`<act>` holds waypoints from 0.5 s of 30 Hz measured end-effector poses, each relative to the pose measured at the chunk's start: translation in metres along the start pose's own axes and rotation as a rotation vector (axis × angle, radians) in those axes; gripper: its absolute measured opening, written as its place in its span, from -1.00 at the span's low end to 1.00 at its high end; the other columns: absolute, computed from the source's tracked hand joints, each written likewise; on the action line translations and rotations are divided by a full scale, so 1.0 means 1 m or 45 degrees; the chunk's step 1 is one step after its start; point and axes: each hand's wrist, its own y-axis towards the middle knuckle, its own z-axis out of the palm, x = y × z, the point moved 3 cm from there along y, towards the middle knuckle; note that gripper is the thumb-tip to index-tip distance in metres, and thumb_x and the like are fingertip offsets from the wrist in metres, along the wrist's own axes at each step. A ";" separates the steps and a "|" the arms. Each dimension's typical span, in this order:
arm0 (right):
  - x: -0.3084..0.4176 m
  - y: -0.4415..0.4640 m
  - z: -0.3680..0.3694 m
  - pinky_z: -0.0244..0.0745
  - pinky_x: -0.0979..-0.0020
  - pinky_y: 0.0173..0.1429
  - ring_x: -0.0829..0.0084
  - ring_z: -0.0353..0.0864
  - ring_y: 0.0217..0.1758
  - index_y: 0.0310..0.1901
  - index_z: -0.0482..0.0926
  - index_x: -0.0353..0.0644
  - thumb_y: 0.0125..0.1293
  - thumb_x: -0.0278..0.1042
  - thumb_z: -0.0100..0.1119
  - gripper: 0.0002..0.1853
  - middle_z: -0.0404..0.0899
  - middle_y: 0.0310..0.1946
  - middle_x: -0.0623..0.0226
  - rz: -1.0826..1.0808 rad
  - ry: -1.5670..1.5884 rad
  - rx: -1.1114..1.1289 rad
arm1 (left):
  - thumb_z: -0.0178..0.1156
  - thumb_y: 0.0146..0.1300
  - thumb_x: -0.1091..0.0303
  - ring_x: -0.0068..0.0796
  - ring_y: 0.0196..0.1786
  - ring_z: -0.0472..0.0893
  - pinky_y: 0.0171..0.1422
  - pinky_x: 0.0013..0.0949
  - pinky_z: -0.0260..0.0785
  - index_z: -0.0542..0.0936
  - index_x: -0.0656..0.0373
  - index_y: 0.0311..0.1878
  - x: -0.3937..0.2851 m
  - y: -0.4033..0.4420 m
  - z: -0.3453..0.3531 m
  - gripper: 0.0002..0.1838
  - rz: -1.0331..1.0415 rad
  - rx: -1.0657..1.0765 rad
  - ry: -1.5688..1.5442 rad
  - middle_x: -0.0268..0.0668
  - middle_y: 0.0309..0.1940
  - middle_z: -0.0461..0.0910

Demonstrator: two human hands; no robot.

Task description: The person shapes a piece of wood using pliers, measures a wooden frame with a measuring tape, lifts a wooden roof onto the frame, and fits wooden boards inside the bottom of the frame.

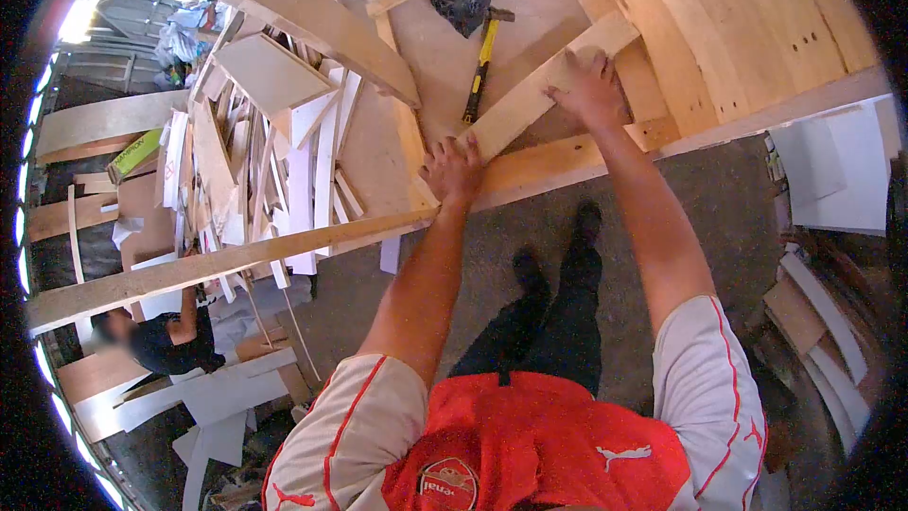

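A short wooden board (553, 83) lies slantwise inside a wooden frame (558, 173). My left hand (453, 170) grips the board's near left end, beside the frame's corner, its fingers curled over the wood. Farther up the same board, my right hand (590, 93) holds it with the thumb and fingers over its top and edge. A hammer (483, 69) with a yellow and black handle rests on the panel inside the frame, left of the board. Beside the hammer's head sits a crumpled black plastic bag (462, 4).
A long rail (236, 255) runs left from the frame, and a thick beam (284, 9) crosses above. Wood offcuts (236, 142) are heaped at left. Another person (180, 336) is at lower left. Wide planks (728, 28) rise at right; more boards (823, 312) stand below them.
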 end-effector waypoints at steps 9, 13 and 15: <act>0.001 -0.014 0.005 0.11 -0.11 0.59 -0.24 -0.06 0.64 0.58 0.11 0.25 0.02 0.40 0.43 0.12 0.03 0.56 -0.21 -0.137 0.302 -0.093 | 0.23 0.30 -0.15 -0.01 0.25 0.48 0.33 0.15 0.22 0.62 0.00 0.10 -0.016 -0.013 -0.047 -0.51 -0.042 -0.175 -0.119 -0.14 0.13 0.57; 0.005 0.000 0.007 0.25 -0.09 0.52 -0.25 0.14 0.55 0.57 0.13 0.21 0.05 0.32 0.47 0.09 0.18 0.46 -0.26 -0.247 0.291 -0.369 | 0.24 0.30 -0.02 -0.01 0.17 0.53 0.27 0.12 0.25 0.66 0.02 -0.01 -0.018 0.015 -0.078 -0.63 0.078 -0.465 -0.060 -0.19 0.04 0.63; 0.013 0.003 -0.007 0.28 -0.06 0.51 -0.25 0.16 0.55 0.57 0.14 0.17 0.08 0.29 0.47 0.07 0.18 0.45 -0.28 -0.162 0.400 -0.324 | 0.20 0.32 0.01 -0.03 0.11 0.57 0.23 0.11 0.26 0.68 0.03 -0.07 -0.025 0.034 -0.106 -0.67 0.171 -0.554 -0.045 -0.20 -0.03 0.67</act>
